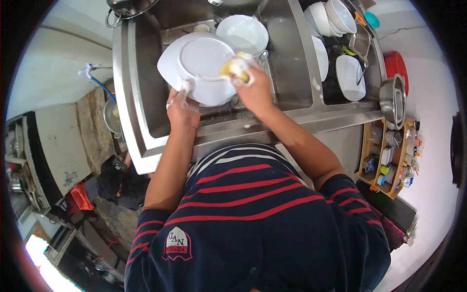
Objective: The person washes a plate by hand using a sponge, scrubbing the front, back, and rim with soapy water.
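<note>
A white dish (pixel 206 57) is held over the sink, its underside with the round foot ring facing up. My left hand (pixel 184 108) grips its near left edge, with suds on the thumb and fingers. My right hand (pixel 255 90) is closed around a yellow sponge (pixel 228 69) covered in white foam, at the right side of the dish. The sponge is slightly blurred. Just beyond the dish, a round white bowl (pixel 243 33) sits in the sink basin (pixel 290 73).
On the right, the drainboard section holds stacked white bowls (pixel 335 17) and a white plate (pixel 350 78). A metal pot (pixel 130 7) stands at the sink's far left corner. Steel basins (pixel 392 101) lean by the wall, above a wooden shelf (pixel 377 155) with small items.
</note>
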The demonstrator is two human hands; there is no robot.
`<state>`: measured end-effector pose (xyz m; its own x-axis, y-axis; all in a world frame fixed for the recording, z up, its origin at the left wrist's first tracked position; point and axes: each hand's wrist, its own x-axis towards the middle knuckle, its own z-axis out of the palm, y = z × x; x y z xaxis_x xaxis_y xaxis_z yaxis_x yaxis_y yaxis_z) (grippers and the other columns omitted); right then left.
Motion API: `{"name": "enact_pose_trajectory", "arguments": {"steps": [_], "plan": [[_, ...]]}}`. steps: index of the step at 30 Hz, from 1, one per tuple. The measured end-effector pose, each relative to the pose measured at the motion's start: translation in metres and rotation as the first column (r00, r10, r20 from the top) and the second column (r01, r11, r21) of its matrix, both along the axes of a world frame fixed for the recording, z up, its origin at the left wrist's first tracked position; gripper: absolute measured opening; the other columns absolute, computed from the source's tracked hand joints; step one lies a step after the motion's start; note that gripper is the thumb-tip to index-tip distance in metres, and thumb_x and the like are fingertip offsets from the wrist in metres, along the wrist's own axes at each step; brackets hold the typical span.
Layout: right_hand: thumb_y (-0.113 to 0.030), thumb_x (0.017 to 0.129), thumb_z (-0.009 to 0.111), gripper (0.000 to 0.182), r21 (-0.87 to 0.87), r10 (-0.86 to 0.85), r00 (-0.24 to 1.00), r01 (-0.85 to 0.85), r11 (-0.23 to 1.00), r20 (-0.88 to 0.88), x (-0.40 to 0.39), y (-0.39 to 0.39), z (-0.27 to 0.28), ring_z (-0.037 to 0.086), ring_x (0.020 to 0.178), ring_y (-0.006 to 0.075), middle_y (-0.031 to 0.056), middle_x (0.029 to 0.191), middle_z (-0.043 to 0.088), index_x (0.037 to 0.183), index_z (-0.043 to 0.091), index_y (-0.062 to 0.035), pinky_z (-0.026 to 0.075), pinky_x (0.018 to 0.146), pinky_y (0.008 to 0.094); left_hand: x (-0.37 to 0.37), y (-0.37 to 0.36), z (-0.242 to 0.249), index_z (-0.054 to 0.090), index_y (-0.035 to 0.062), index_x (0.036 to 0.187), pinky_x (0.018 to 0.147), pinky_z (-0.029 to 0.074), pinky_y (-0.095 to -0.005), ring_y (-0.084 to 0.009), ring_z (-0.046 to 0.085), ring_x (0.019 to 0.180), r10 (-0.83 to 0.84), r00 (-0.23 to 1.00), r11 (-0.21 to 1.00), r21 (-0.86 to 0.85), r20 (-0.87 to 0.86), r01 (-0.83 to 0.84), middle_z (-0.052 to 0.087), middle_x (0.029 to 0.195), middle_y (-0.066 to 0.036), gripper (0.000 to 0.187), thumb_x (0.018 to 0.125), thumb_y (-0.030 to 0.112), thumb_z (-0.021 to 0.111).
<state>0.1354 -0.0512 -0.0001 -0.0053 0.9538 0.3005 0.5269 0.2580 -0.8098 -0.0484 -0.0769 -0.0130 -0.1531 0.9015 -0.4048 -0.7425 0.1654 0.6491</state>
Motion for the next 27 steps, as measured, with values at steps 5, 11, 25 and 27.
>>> {"name": "enact_pose_trajectory", "arguments": {"steps": [5,11,25,27], "plan": [[-0.013,0.066,0.068,0.044,0.139,0.309,0.924,-0.345,0.928,0.226,-0.033,-0.029,0.014,0.052,0.107,0.0358,0.0182,0.112,0.057,0.109,0.063,-0.0095,0.041,0.093,0.0452,-0.004,0.005,-0.004,0.045,-0.0007,0.124,0.101,0.037,-0.0422,-0.0274,0.049,0.117,0.144,0.989,0.986,-0.096,0.043,-0.14,0.053,0.122,-0.013,0.038,0.088,0.009,0.043],[-0.015,0.067,0.068,0.041,0.285,0.252,0.889,-0.373,0.883,0.383,-0.003,-0.023,0.019,0.053,0.103,0.037,0.0179,0.108,0.058,0.107,0.063,-0.0078,0.042,0.091,0.0454,-0.008,0.004,0.007,0.044,-0.0012,0.124,0.102,0.037,-0.0416,-0.0278,0.049,0.116,0.14,0.984,0.989,-0.069,0.112,-0.133,0.052,0.122,-0.014,0.039,0.087,0.008,0.043],[-0.023,0.071,0.066,0.035,0.031,-0.107,0.99,0.104,0.994,0.089,0.02,0.112,0.027,0.058,0.095,0.0355,0.0156,0.099,0.063,0.101,0.064,-0.0036,0.047,0.082,0.04,-0.011,-0.006,0.038,0.055,-0.0028,0.112,0.09,0.047,-0.0354,-0.0231,0.06,0.099,-0.358,0.891,0.922,0.046,-0.278,0.385,0.06,0.108,-0.013,0.037,0.075,-0.003,0.05],[-0.022,0.071,0.067,0.036,0.13,-0.042,0.996,0.032,0.991,0.075,0.004,0.113,0.033,0.059,0.095,0.0365,0.0189,0.1,0.063,0.102,0.064,-0.0031,0.047,0.083,0.0388,-0.016,0.004,0.042,0.059,-0.001,0.106,0.08,0.048,-0.0306,-0.0167,0.061,0.086,-0.393,0.827,0.885,0.078,-0.401,0.459,0.064,0.097,-0.008,0.032,0.075,-0.002,0.054]]}}
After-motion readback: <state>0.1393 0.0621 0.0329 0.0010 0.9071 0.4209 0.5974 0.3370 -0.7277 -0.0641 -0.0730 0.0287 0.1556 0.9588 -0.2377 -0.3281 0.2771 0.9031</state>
